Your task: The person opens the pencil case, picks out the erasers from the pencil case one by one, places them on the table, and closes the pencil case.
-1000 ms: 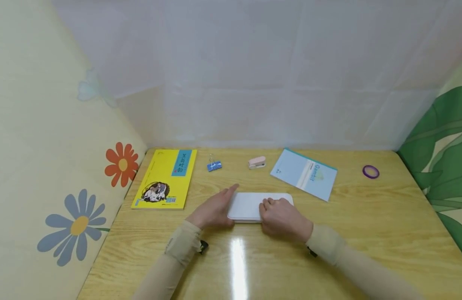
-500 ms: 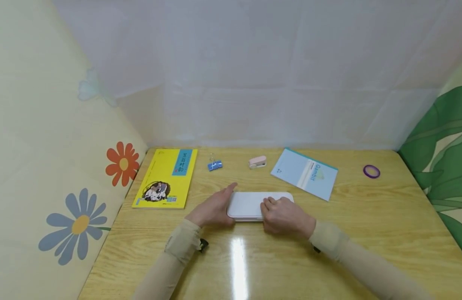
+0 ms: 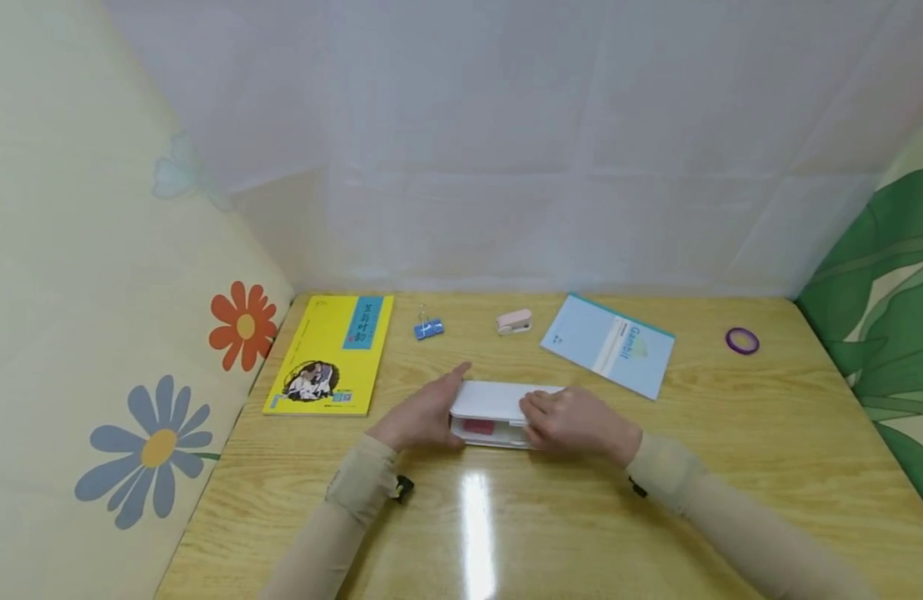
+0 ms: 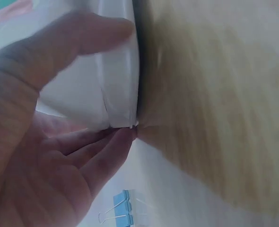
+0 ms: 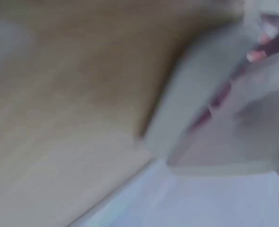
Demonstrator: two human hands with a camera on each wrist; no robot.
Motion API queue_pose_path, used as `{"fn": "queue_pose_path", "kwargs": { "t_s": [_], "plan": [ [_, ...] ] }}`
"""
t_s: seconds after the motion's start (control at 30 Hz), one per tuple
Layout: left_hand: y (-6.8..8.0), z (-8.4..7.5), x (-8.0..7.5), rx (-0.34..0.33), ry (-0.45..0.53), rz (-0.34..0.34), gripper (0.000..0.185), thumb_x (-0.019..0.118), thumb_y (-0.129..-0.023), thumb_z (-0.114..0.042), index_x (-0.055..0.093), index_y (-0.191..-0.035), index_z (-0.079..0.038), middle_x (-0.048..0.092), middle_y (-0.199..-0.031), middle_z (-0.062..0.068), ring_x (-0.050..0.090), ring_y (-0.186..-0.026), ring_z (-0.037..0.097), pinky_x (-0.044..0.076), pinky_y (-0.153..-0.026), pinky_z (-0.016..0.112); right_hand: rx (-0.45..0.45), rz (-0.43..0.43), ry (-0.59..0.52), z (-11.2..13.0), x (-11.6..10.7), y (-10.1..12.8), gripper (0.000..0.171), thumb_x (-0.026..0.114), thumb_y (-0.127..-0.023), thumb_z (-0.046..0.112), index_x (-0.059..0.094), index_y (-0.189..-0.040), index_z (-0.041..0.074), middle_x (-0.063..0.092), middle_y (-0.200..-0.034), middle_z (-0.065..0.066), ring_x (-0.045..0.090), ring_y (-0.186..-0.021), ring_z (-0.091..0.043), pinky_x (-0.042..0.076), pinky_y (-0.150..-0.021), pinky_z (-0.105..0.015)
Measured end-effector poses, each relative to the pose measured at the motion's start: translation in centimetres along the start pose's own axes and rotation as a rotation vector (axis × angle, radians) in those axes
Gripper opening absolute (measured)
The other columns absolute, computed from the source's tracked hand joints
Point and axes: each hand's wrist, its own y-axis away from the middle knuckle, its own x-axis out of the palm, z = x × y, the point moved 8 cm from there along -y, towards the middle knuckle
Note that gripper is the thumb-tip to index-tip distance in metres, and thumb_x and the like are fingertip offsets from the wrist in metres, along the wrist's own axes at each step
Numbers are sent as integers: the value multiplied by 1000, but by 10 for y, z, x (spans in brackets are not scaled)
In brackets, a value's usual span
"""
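Wooden table (image 3: 731, 433) under my arms, white sheeting behind it. At its middle lies a white case (image 3: 499, 400), its lid tilted up a crack with something red showing inside. My left hand (image 3: 424, 417) cups its left end, thumb and fingers curled round it. My right hand (image 3: 574, 421) pinches the lid's front edge. I judge it light, stiff, smooth plastic, slippery, best held by the ends.

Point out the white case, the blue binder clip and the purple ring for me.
white case (image 3: 499, 398), head view, on the raised lid's top.
blue binder clip (image 3: 428, 330), head view, on its blue body.
purple ring (image 3: 742, 341), head view, on the band's near edge.
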Motion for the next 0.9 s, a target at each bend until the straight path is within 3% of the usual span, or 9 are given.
{"fn": "queue_pose_path", "kwargs": {
  "t_s": [0.13,0.27,0.4,0.5,0.6,0.7,0.8,0.9],
  "plan": [
    [1,0,3,4,19,-8,128,93,-65,-7,12,-164,-11,38,-162,18,42,-146,34,34,-123,49,62,-71,-136,-15,-6,3,22,67,-94,26,69,-104,5,77,-89,-1,70,-66,-7,57,-54,-21],
    [1,-1,2,11,-5,-40,134,96,-63,-11,9,-164,-15,49,-152,20,51,-137,36,41,-118,50,204,-109,-290,-32,-4,9,20,59,-101,25,67,-107,8,70,-76,4,52,-54,0,46,-48,-16],
    [2,-3,-2,-5,-38,-76,141,98,-60,-17,3,-164,-17,59,-139,21,60,-124,35,48,-112,50,363,-106,-375,-48,-2,8,13,68,-95,20,68,-103,10,67,-68,4,38,-50,3,39,-45,-15],
    [2,-3,-4,-18,-24,-90,145,98,-61,-17,-4,-164,-19,59,-142,22,61,-125,35,47,-113,49,451,-68,-380,-58,0,3,12,69,-93,18,67,-102,10,67,-67,2,34,-48,2,36,-43,-17],
    [2,-3,-4,-4,11,-95,151,97,-63,-13,-15,-163,-23,55,-148,19,57,-132,33,42,-118,48,540,-25,-412,-70,3,0,12,68,-94,17,65,-103,9,72,-74,-2,38,-47,-3,38,-43,-20],
    [1,-3,-3,20,52,-92,158,97,-63,-8,-29,-158,-29,50,-154,15,51,-140,30,35,-123,47,629,-22,-461,-81,5,-1,13,71,-93,15,64,-102,9,76,-81,-7,64,-55,-13,52,-49,-26],
    [1,-3,-4,53,77,-98,164,96,-61,-6,-37,-153,-28,50,-153,17,48,-142,30,29,-126,46,697,-88,-459,-90,2,-2,14,76,-89,16,68,-97,8,79,-89,-8,75,-77,-23,61,-66,-36],
    [0,-4,-3,89,75,-105,164,96,-61,-5,-39,-152,-22,53,-149,20,50,-140,31,28,-126,46,702,-175,-352,-93,-7,-3,13,80,-87,19,75,-93,9,78,-91,-6,71,-85,-24,56,-73,-39]
  ]
}}
